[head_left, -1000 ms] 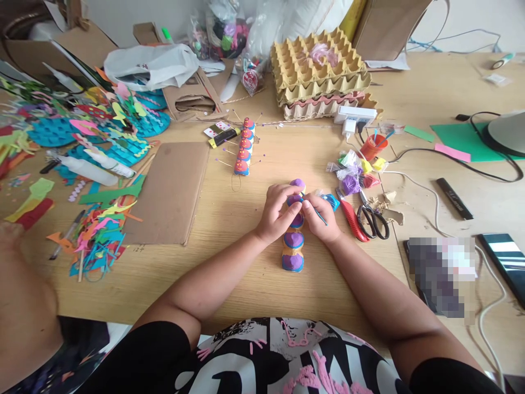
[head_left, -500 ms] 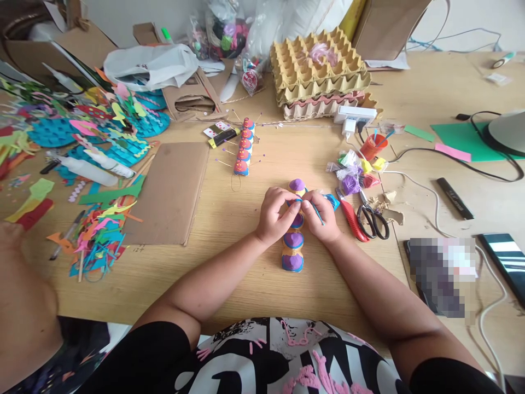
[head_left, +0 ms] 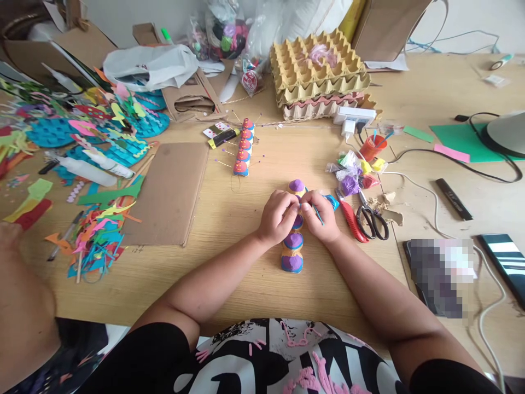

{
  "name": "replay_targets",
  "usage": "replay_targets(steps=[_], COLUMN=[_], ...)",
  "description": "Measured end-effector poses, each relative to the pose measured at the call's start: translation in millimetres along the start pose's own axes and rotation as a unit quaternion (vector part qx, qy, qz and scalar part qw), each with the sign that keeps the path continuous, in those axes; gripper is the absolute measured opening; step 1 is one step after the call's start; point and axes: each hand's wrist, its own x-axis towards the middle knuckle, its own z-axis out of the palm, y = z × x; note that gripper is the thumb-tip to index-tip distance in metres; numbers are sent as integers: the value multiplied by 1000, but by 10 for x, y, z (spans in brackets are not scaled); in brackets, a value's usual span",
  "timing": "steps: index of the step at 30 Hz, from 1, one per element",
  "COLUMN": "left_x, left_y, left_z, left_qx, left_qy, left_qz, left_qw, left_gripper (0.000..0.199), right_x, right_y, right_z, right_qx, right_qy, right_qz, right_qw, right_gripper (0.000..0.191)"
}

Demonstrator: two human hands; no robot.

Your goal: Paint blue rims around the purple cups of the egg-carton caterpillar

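Note:
A strip of egg carton (head_left: 293, 241), its bumps covered in purple clay with blue rims, lies lengthwise on the table below my hands; its middle is partly hidden. Over it, my left hand (head_left: 279, 216) is closed in a pinch, fingertips meeting those of my right hand. My right hand (head_left: 321, 214) is closed around a thin blue strand of clay (head_left: 318, 215) that sticks out below its fingers. A bit of blue shows between both sets of fingertips. Behind my right hand sits a blue packet (head_left: 331, 202). Farther off stands a finished-looking red and blue carton caterpillar (head_left: 244, 146) with pin-like legs.
Scissors (head_left: 372, 219), a red cutter (head_left: 353, 219) and bagged clay (head_left: 349, 178) lie to the right, near phones (head_left: 504, 268) and a white cable. Leftward are a cardboard sheet (head_left: 166, 191), paper scraps (head_left: 100, 235) and another person's arm (head_left: 24, 295). Egg trays (head_left: 320, 71) are stacked behind.
My left fingers have curled slightly tighter at the fingertips, and less blue shows between the hands. The carton strip stays in place.

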Motion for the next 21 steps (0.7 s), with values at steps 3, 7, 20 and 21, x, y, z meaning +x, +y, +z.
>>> replay_targets(steps=[3,7,20,21], left_x=[-4,-4,-47,-46], left_y=[-19,-42,-61,-61], left_z=[5,16,31,32], left_qx=[-5,-7,-3,-7], left_qy=[5,1,9,14], left_qz=[-14,-32,-44,-45], left_qw=[1000,999,999,999], left_gripper=[26,39,25,24], right_x=[-5,-15,-28,-30], right_y=[9,24,20,32], right_z=[-1,18,27,34], right_qx=[-29,-46,19,19], right_qy=[-10,-13,16,27], right_qz=[-41,-71,14,15], right_qw=[999,996,1000,999], right_gripper=[42,37,55,53])
